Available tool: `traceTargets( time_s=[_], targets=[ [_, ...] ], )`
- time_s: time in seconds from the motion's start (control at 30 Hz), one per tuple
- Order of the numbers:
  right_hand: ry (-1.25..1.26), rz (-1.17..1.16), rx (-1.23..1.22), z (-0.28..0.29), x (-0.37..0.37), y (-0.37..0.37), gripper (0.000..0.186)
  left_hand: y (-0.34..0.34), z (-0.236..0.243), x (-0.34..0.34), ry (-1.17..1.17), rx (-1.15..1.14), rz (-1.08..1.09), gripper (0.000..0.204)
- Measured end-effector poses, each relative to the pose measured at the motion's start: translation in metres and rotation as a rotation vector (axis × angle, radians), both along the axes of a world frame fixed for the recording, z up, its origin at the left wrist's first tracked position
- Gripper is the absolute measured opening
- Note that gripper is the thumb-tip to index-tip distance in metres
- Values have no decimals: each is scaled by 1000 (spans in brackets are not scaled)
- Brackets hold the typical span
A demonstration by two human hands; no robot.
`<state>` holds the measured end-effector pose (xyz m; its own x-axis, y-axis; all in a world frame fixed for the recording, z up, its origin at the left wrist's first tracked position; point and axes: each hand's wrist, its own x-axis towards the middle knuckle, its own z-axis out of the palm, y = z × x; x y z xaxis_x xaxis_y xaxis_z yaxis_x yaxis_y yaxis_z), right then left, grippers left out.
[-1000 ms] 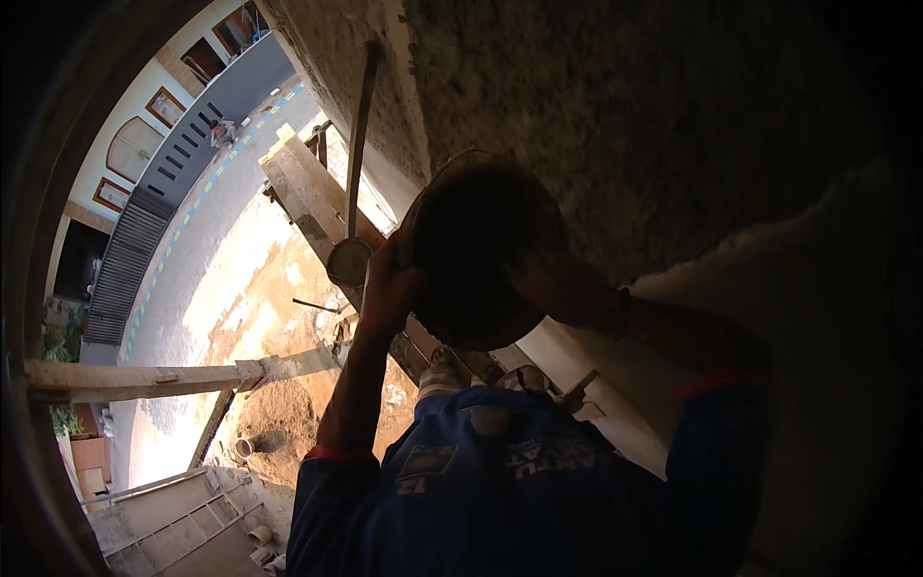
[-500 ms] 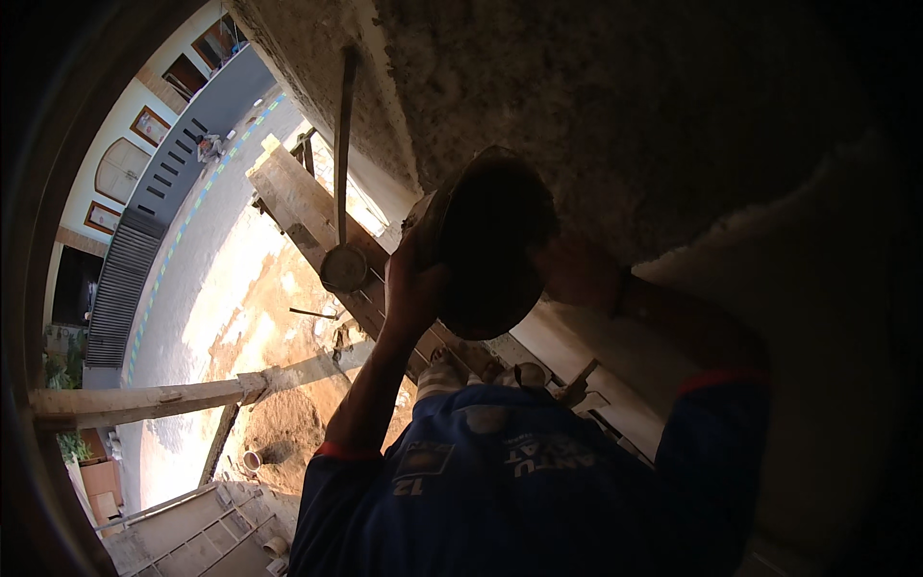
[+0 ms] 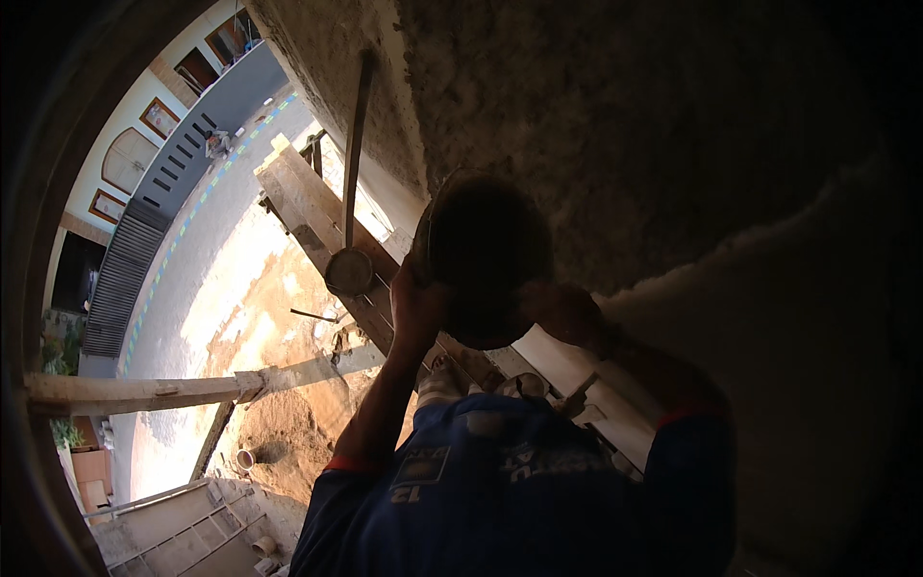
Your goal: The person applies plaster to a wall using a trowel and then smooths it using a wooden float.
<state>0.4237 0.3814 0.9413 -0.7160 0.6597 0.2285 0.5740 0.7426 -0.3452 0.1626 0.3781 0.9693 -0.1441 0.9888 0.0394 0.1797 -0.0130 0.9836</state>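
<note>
A dark round bucket (image 3: pixel 487 255) is held up in front of my chest, its wide mouth turned toward me. The inside is too dark to make out. On its left side my left hand (image 3: pixel 420 306) is closed round the rim. My right hand (image 3: pixel 561 312) grips the lower right of the rim, its fingers partly lost in shadow. Just beyond the bucket rises a rough plastered wall (image 3: pixel 596 135).
Wooden planks (image 3: pixel 298 197) run below me, high above sandy ground (image 3: pixel 279 413). A pale round container (image 3: pixel 348 271) stands on them beside a long straight strip (image 3: pixel 358 144) leaning on the wall. A wooden pole (image 3: pixel 144 391) crosses at left. A person (image 3: pixel 217 144) crouches far off.
The bucket has come lower and nearer to my body, its mouth turned more toward me. My right hand has moved down and inward along the rim; my left hand keeps its grip.
</note>
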Motion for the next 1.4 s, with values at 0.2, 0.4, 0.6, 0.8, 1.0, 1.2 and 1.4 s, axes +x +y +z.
traceTargets(
  time_s=[0.2,0.4,0.6,0.8,1.0,1.2,1.4],
  targets=[
    [-155,-86,23,-1,7,18,13,0,15,-6,-304,-38,3,57],
    [-59,-125,-100,29,-6,32,18,6,17,-23,-454,51,81,47],
    [78,-218,-414,102,-38,40,38,-2,-4,-64,-480,50,206,57],
    [77,-24,-602,208,-85,49,37,-20,-31,-110,-452,-36,500,56],
    [297,-138,-899,164,-85,94,35,-47,-51,-143,-322,-41,650,56],
    [473,-673,84,160,48,188,53,-56,-65,-143,-276,-61,611,54],
    [328,-630,-528,167,29,87,52,-46,-64,-118,-273,-110,478,60]
  ],
)
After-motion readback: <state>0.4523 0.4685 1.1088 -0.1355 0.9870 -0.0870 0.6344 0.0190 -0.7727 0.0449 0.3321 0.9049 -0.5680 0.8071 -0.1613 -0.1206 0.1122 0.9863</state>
